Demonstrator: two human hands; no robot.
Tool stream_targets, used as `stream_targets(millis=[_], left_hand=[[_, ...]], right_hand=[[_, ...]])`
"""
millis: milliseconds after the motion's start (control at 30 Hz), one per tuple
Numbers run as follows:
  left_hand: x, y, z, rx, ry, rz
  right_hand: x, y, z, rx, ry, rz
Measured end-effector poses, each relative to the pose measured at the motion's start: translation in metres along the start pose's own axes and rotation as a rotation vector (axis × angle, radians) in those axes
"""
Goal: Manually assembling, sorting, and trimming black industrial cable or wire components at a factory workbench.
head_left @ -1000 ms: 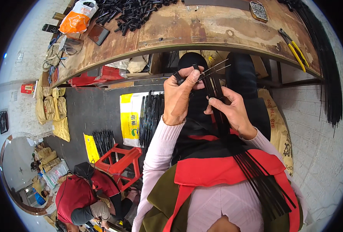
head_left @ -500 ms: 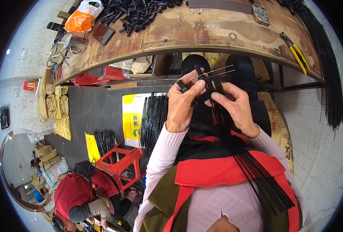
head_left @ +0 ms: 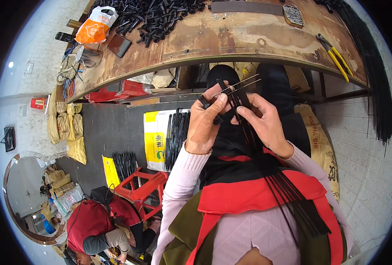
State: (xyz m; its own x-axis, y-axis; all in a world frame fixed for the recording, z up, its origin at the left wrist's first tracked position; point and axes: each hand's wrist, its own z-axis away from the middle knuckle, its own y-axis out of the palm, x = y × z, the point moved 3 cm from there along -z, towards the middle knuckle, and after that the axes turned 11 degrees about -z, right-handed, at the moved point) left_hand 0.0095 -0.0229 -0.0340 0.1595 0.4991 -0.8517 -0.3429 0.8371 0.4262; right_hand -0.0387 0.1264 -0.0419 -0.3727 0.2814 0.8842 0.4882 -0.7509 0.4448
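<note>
While both hands (head_left: 238,121) grip, thin black rods (head_left: 249,132), lap-level, workbench (head_left: 231,39) ahead

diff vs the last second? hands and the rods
Both hands, left hand and right hand, rose slightly toward the bench edge, carrying the thin rods and the small black piece along. Nothing was let go. The rod bundle across the lap, the pliers and the red stool stayed put.

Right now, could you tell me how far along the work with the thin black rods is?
Nothing clearly finished shows. In hand: left hand and right hand pinch thin rods into a small black fitting. Left: a rod bundle across the lap, and black fittings piled on the workbench.
</note>
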Motion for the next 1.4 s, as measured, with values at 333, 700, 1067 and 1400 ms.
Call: stream_targets(millis=[333, 700, 1067, 1400], left_hand=[[-0.001, -0.005, 0.0, 0.107, -0.07, 0.031], [0.003, -0.005, -0.003, 0.127, -0.035, 0.042], [-0.006, -0.003, 0.004, 0.077, -0.011, -0.059], [0.007, -0.015, -0.002, 0.107, -0.096, -0.055]], right_hand=[[0.006, -0.008, -0.01, 0.178, 0.148, -0.086], [0.007, -0.005, -0.004, 0.139, 0.156, -0.176], [0.002, -0.008, -0.012, 0.209, 0.296, -0.343], [0.002, -0.014, -0.015, 0.265, 0.366, -0.453]])
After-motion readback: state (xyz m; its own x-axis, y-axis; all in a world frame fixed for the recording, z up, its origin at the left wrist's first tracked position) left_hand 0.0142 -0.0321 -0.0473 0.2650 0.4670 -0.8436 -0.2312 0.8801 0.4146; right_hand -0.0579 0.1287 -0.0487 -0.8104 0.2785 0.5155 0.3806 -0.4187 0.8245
